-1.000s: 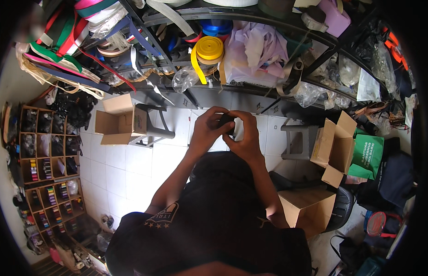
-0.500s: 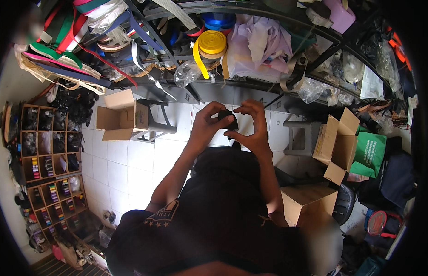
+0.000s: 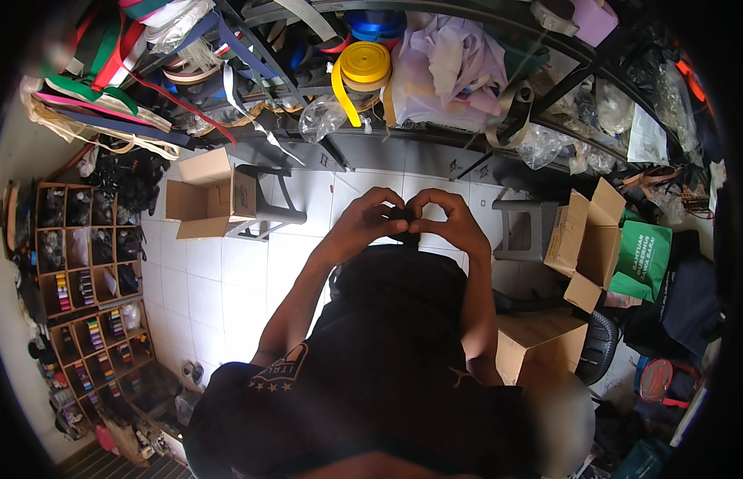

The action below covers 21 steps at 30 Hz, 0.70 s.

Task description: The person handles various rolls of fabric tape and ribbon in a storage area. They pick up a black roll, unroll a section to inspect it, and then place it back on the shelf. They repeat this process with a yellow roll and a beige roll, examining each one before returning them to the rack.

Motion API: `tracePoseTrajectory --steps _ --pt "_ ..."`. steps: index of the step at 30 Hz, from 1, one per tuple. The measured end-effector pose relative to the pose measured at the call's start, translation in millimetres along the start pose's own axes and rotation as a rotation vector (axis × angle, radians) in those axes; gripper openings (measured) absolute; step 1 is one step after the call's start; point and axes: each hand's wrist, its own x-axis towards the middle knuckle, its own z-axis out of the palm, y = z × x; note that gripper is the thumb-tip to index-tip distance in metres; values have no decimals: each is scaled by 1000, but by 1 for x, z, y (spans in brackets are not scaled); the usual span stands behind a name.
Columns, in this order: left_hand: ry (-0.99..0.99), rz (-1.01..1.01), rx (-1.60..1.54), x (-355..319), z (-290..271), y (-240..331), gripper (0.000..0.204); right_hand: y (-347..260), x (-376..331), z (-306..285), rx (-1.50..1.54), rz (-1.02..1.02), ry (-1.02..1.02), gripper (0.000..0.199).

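A small dark object sits pinched between the fingertips of both hands, held over the white tiled floor in front of the person's dark-clothed lap. The left hand and right hand curl toward each other, fingers clenched on it from either side, so most of it is hidden. Left of the hands an open cardboard box rests on a stool; right of them stands another open box. Beyond them, a yellow tape roll hangs on the shelf.

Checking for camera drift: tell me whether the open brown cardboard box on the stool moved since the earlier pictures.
No. The open brown cardboard box sits on the same grey stool throughout.
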Motion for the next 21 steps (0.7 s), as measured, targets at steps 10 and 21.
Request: tracePoseTrajectory --steps 10,21 --pt "-113 97 66 5 -5 10 20 -19 2 2 184 9 139 16" --pt "74 113 -434 9 6 -10 28 13 6 29 362 -410 399 39"
